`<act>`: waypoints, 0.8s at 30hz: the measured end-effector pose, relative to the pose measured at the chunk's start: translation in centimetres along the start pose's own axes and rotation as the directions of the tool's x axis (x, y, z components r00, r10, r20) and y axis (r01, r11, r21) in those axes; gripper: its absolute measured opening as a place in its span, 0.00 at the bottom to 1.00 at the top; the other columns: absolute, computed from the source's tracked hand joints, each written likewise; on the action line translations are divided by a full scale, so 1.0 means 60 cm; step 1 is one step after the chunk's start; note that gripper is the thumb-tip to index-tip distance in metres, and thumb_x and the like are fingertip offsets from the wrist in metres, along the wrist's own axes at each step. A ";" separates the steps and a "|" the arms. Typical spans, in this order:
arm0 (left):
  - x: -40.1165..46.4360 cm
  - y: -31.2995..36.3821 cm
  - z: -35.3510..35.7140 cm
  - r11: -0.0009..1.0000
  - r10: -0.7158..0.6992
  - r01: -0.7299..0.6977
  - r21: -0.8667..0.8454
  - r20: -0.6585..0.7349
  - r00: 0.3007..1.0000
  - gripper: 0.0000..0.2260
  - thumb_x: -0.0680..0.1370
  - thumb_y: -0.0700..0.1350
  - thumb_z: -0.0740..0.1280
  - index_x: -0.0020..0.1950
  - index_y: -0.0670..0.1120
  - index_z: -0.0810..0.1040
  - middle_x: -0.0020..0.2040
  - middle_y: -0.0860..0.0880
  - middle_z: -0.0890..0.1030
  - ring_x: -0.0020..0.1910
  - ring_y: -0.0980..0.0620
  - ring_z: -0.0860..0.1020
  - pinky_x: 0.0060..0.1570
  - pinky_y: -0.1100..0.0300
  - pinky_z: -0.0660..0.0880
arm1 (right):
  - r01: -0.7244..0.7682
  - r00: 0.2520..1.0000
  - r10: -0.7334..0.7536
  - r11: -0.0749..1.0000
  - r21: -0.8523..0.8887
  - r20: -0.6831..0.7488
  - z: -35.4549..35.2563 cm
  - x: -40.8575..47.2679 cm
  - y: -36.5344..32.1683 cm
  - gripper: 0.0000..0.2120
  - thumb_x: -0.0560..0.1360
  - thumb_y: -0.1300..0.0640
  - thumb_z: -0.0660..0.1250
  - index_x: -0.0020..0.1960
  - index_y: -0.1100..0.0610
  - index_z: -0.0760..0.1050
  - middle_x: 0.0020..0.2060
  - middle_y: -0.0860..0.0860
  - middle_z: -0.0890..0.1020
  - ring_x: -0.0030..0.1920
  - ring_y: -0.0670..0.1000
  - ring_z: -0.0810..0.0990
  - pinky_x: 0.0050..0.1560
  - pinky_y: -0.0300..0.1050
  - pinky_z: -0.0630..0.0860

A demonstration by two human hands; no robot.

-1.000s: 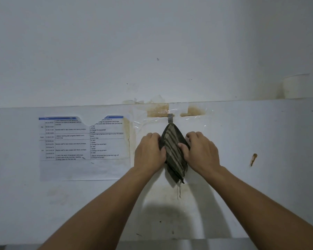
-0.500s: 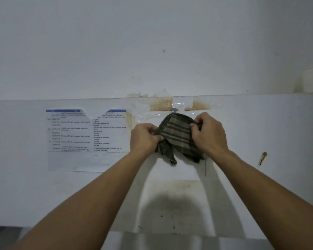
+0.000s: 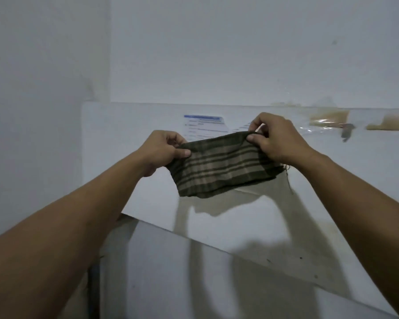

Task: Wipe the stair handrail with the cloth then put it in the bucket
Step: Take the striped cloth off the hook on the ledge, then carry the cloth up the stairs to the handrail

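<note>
Dark green woven fabric with paler tan stripes makes up the cloth (image 3: 221, 166), which is held in the air in front of a white wall panel (image 3: 125, 157), touching nothing but the hands. The left hand (image 3: 164, 150) is closed on the cloth's left upper corner, thumb pressed against the fingers (image 3: 184, 153); the right hand (image 3: 274, 139) pinches the right upper corner in the same way, slightly higher. The cloth is stretched between the two grips, so its long axis runs roughly side to side, rising a little toward the right, and the stripes follow that axis. The lower edge hangs free, and a loose thread (image 3: 288, 178) trails from the right end. A small metal hook (image 3: 346, 134) is seen on the panel to the right, among brown tape residue (image 3: 327, 117), well apart from the cloth. A printed sheet (image 3: 203, 125) is partly hidden behind the hands. Neither handrail nor bucket is in view, so the wiping is judged not yet begun; the step in hand appears to be opening out the cloth. It is judged best done by keeping both pinches firm at the corners, then folding the cloth into a pad broad enough to wrap the rail, with the trailing thread tucked inward so that it cannot snag.
</note>
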State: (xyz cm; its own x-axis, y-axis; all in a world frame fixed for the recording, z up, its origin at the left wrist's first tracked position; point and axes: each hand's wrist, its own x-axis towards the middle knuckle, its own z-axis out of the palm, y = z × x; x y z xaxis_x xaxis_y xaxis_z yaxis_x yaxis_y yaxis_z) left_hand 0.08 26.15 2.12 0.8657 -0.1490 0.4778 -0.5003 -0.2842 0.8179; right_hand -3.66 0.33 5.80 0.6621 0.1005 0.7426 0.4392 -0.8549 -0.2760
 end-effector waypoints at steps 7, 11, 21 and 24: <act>-0.154 -0.125 -0.307 0.971 -0.196 0.230 0.067 -0.328 0.924 0.07 0.74 0.32 0.68 0.41 0.43 0.78 0.38 0.46 0.80 0.37 0.49 0.78 0.37 0.58 0.77 | 0.148 0.930 -0.224 0.954 0.262 0.290 0.252 0.040 -0.240 0.05 0.70 0.57 0.73 0.43 0.52 0.78 0.36 0.51 0.83 0.39 0.48 0.81 0.41 0.42 0.72; -0.285 -0.176 -0.476 0.941 -0.263 0.336 0.043 -0.532 0.804 0.11 0.73 0.30 0.69 0.39 0.44 0.73 0.40 0.44 0.78 0.38 0.48 0.77 0.37 0.57 0.76 | 0.170 0.815 -0.403 0.853 0.494 0.416 0.401 0.037 -0.401 0.06 0.70 0.61 0.72 0.44 0.54 0.76 0.34 0.52 0.84 0.32 0.48 0.79 0.37 0.44 0.74; -0.651 -0.178 -0.709 0.790 -0.360 0.611 -0.053 -0.847 0.392 0.12 0.76 0.27 0.62 0.40 0.39 0.81 0.42 0.44 0.81 0.45 0.48 0.80 0.44 0.59 0.79 | 0.150 0.391 -0.837 0.468 0.871 0.382 0.661 -0.042 -0.811 0.12 0.73 0.70 0.64 0.40 0.56 0.80 0.37 0.52 0.84 0.40 0.52 0.80 0.40 0.43 0.76; -0.737 -0.145 -0.714 0.703 -0.281 0.708 -0.066 -0.941 0.191 0.11 0.77 0.28 0.61 0.49 0.37 0.82 0.43 0.49 0.81 0.43 0.56 0.78 0.33 0.71 0.77 | 0.115 0.241 -0.921 0.341 0.933 0.307 0.691 -0.092 -0.931 0.13 0.74 0.69 0.63 0.47 0.55 0.83 0.44 0.48 0.84 0.45 0.45 0.81 0.43 0.38 0.76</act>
State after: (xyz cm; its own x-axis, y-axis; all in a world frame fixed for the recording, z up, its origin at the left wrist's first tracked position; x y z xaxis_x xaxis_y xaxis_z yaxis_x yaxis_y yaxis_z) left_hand -34.45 75.78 -12.37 0.2924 0.9423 0.1631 0.2601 -0.2425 0.9346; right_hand -6.66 68.64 -8.17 -0.0583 0.9676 0.2456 0.7927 0.1944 -0.5778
